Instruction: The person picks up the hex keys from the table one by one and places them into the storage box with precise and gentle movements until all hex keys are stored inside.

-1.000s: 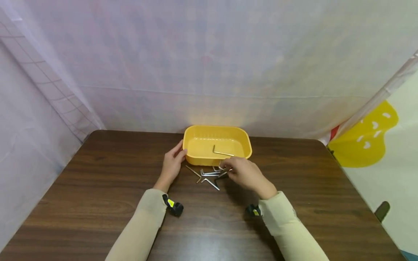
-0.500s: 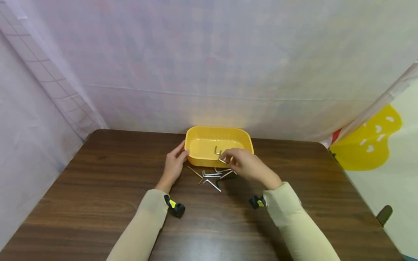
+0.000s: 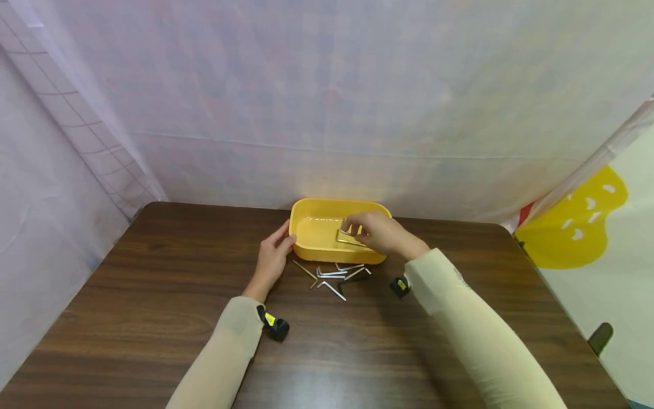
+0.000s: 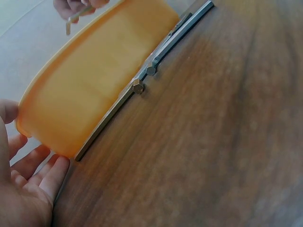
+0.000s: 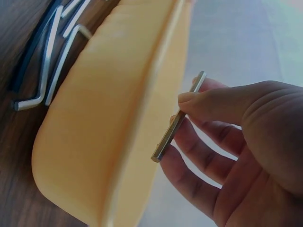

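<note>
My left hand (image 3: 272,258) holds the left end of a yellow plastic bin (image 3: 317,254). In the left wrist view its thumb is at the rim, and its fingertips (image 4: 59,163) touch the lower outer wall. Over the bin's right half, my right hand (image 3: 382,232) pinches a hex key (image 5: 177,125) between thumb and fingers. A gold hex key (image 3: 351,243) lies inside the bin, partly behind the right hand. Several more hex keys (image 3: 331,276) lie loosely on the table in front of the bin, silver, gold and black ones (image 5: 31,47) among them.
The bin stands near the back edge of the brown wooden table (image 3: 168,272). A pale curtain (image 3: 327,113) hangs right behind that edge. Black wrist cameras (image 3: 276,328) are strapped at both cuffs.
My right hand has lifted a hex key off the group on the table and carried it up and back over the bin. My left hand stays at the bin's left end.
</note>
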Demonstrator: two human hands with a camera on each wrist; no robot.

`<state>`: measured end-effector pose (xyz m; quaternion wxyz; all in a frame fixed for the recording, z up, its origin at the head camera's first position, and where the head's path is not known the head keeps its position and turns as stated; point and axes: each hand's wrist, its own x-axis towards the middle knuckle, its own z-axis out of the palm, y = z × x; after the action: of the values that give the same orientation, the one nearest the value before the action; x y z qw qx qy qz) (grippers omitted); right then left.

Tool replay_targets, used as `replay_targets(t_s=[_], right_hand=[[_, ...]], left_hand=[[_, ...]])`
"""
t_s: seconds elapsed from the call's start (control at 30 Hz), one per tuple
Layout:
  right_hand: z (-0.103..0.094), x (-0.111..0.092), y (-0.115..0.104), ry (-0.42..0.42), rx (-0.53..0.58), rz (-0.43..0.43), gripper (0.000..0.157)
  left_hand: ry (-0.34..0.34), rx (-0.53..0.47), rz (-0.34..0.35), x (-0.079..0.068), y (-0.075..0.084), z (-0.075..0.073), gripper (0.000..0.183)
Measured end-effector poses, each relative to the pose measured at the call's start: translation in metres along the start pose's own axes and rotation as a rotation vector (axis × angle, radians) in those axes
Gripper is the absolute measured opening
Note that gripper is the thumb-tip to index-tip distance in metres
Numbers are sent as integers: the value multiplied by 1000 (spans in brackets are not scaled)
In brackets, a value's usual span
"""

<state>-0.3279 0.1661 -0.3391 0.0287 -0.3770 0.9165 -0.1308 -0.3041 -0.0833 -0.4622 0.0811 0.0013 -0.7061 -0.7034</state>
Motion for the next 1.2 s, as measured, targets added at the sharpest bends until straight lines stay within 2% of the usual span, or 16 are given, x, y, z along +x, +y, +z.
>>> replay_targets(t_s=[0.2,0.37,0.53,0.73,1.2], right_hand=[[9,18,8,-37,-26,-5,21],[18,31,17,-77,-56,29,15],[26,39,25,-127,-36,34,16],[33,42,31,-160,3,10,27],[38,42,36,-157,8,45,27]], left_hand=[[1,-3,-4,0,1,0,49],[1,-2,-9,0,2,1,49],[8,-21,-6,0,2,2,49],[17,-37,-2,0,0,5,48],[9,-24,-15,-2,2,7,49]])
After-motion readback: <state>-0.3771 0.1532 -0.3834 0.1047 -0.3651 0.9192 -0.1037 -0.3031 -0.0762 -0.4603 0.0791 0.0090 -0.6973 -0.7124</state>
